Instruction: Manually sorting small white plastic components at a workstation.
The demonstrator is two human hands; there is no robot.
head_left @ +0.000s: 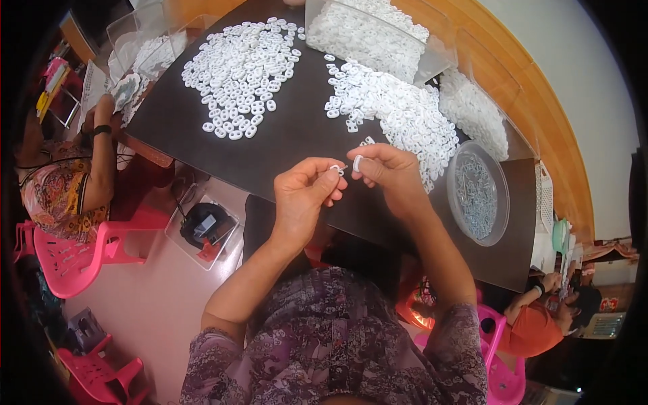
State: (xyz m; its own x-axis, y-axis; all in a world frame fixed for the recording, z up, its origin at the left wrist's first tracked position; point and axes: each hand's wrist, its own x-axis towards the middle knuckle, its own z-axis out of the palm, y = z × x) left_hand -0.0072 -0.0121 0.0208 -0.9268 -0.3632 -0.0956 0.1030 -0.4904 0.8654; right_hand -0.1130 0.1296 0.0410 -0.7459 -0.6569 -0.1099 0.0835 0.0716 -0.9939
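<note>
My left hand point(300, 196) pinches a small white plastic piece with holes point(338, 170) between thumb and forefinger. A thin dark pin or screw seems to stick out from it toward the right. Just to the right, my right hand point(393, 177) is closed on a white oval plastic piece point(358, 163), seen nearly edge-on. The two pieces are close together above the table's near edge; whether the pin touches both, I cannot tell. Beyond my right hand lies a heap of small white pieces with holes point(405, 111).
White two-hole oval pieces point(239, 67) are piled far left on the dark table point(297, 128). Clear bins of white parts point(371, 37) stand behind. A round tub point(501, 219) of small metal parts sits right. Co-workers sit left point(67, 182) and right point(536, 331).
</note>
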